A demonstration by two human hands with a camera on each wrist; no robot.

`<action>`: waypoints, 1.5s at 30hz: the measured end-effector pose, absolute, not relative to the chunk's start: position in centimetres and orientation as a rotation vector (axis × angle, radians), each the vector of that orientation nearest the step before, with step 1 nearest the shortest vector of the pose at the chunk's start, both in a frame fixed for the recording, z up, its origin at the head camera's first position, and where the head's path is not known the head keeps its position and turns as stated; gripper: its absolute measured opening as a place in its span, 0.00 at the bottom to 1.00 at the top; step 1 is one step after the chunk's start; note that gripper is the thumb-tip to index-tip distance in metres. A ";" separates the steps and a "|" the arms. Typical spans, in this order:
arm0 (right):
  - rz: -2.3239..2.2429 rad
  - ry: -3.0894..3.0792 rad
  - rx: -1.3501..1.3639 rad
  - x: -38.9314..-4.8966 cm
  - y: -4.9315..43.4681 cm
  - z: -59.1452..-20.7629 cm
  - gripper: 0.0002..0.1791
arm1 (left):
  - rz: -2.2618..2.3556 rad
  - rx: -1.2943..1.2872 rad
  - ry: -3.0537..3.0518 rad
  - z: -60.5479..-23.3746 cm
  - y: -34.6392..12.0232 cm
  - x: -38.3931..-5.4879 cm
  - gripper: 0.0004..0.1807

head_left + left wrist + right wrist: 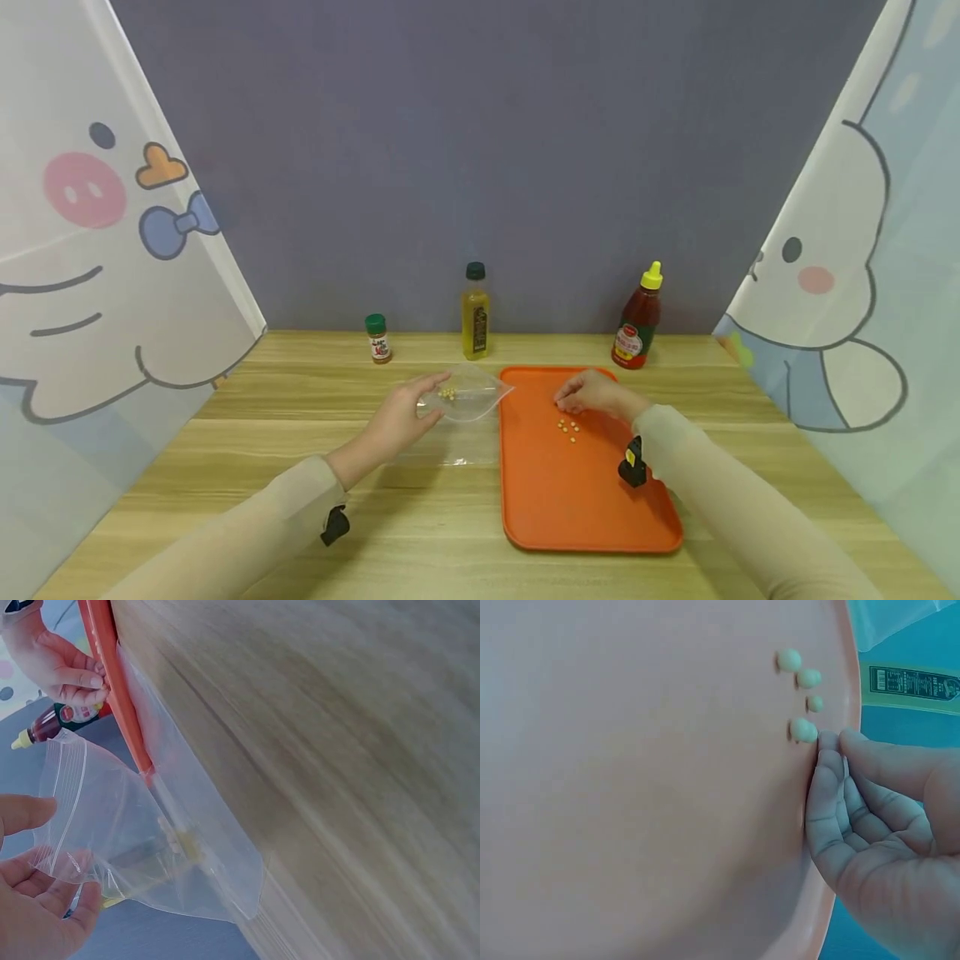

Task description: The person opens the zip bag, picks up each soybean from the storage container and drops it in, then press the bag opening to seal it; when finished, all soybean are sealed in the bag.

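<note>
My left hand (401,417) grips a clear zip bag (112,817) near its open mouth, thumb and fingers spread to either side of the opening. Several small yellow beans (447,393) lie inside the bag. Over the far half of an orange tray (577,508) is my right hand (591,393), its thumb and fingertips drawn together. Several loose beans (802,730) sit on the tray close to those fingertips in the right wrist view. I cannot tell whether a bean is pinched between them.
Along the back of the wooden table (262,433) stand a green-capped spice jar (378,340), a bottle of yellow oil (475,312) and a red sauce bottle (637,321) with a yellow tip. A grey panel (480,150) rises behind them, with cartoon-printed curtains at both sides.
</note>
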State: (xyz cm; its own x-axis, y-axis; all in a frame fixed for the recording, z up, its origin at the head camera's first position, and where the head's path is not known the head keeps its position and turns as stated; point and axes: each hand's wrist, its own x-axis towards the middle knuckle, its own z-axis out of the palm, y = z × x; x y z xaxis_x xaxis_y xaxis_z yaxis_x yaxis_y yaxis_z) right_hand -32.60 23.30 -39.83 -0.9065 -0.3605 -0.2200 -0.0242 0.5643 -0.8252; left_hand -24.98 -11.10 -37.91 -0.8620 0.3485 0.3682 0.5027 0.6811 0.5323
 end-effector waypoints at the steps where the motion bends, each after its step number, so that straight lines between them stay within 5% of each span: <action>1: -1.286 2.430 -0.312 -32.7 23.3 -39.8 0.10 | -0.944 -0.683 -2.657 -37.9 -11.1 -25.0 0.33; 45: -1.474 2.564 -0.562 -29.0 12.0 -34.2 0.07 | -0.941 -0.680 -2.612 -38.4 -10.9 -25.3 0.32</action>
